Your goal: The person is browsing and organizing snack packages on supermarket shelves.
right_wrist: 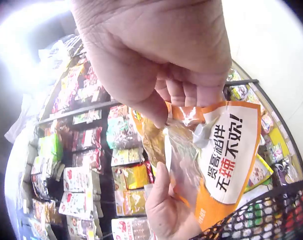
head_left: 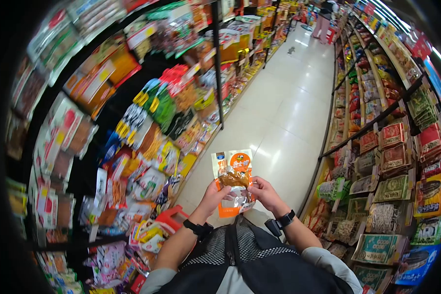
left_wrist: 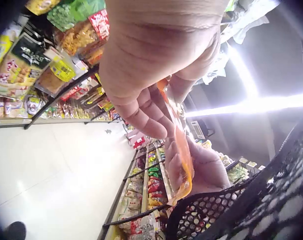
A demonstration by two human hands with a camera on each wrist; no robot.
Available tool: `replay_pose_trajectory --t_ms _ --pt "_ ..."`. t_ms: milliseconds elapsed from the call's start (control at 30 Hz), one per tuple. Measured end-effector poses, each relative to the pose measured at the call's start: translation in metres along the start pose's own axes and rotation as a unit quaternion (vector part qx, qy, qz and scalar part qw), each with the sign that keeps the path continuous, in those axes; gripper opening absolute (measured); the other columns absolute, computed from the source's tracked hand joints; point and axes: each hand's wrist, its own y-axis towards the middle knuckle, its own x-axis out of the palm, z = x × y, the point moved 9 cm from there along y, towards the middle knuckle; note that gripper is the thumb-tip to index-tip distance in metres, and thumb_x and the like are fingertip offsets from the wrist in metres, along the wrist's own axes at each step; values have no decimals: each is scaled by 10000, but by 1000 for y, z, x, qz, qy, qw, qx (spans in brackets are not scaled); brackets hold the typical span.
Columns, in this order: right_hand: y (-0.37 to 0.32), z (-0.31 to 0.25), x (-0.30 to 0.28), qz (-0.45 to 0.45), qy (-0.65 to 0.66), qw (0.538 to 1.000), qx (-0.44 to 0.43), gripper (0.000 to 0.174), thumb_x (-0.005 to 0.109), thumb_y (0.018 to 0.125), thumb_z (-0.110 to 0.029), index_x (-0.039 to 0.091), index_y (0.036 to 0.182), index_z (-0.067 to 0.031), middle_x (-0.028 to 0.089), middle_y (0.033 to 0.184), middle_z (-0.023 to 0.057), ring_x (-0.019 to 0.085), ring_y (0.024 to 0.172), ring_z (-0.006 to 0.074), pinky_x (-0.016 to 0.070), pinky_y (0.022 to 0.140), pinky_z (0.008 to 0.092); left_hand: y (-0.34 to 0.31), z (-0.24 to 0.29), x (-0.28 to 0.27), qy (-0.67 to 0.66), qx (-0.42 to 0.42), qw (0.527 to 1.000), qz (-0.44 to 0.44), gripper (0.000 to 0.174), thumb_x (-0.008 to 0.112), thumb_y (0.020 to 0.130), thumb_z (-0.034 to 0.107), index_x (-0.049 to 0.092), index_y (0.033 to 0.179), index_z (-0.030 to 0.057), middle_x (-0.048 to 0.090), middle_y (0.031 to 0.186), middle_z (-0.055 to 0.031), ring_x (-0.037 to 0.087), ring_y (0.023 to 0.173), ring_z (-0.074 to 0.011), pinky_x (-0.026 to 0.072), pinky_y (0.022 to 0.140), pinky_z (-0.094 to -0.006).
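Both hands hold one snack pouch [head_left: 240, 169] in front of the chest, over the aisle floor. It is orange and white, with a clear window that shows brown food inside. My left hand [head_left: 214, 197] grips its left edge, thumb on the front. On the opposite edge, my right hand [head_left: 268, 195] pinches it between thumb and fingers. The right wrist view shows printed lettering on the pouch [right_wrist: 226, 155], with the left hand [right_wrist: 166, 212] behind it. From the left wrist, the pouch [left_wrist: 181, 155] appears nearly edge-on between the two hands.
Shelves of packaged snacks [head_left: 157, 103] line the left side, and more bagged goods [head_left: 394, 157] fill the right. A red plastic container [head_left: 174, 218] stands low at left. Far down the tiled aisle [head_left: 279, 93] is another person [head_left: 323, 23]. A black mesh garment or bag [head_left: 206, 255] covers the chest.
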Motion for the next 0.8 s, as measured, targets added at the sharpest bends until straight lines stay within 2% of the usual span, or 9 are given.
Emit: replay_pose_trajectory --t_ms 133,267,300,600,800 --pt "25 -55 -88 42 30 999 -5 237 595 975 -104 530 1195 -43 695 1015 94 693 941 175 562 806 306 98 12 57 28 -31 999 -32 289 548 973 78 509 1253 19 670 1096 -94 692 861 -178 560 717 -290" --pt "51 -103 -155 50 36 998 -30 236 596 975 -109 527 1192 -46 691 1022 90 693 908 166 565 782 300 181 31 101 42 -36 997 -52 293 559 970 84 509 1252 24 670 1102 -96 696 858 -181 559 717 -289" --pt "57 -115 -166 60 40 997 -33 230 577 987 -113 523 1198 -39 683 1059 98 692 942 172 570 784 309 197 35 108 45 -36 997 -57 294 561 970 85 509 1253 26 670 1104 -96 697 857 -181 559 717 -289" --pt "144 -205 -258 105 77 991 -41 263 553 986 -64 484 1237 -26 675 1093 121 691 978 212 566 848 343 363 68 144 53 -54 991 -113 295 560 971 89 504 1252 18 665 1090 -90 682 875 -160 541 732 -287" --pt "246 -309 -326 126 48 987 -82 310 561 974 -42 465 1269 -28 648 1181 133 677 1050 230 553 922 371 522 129 160 84 -5 983 -160 287 556 972 91 497 1243 15 658 1048 -78 673 881 -156 534 750 -288"
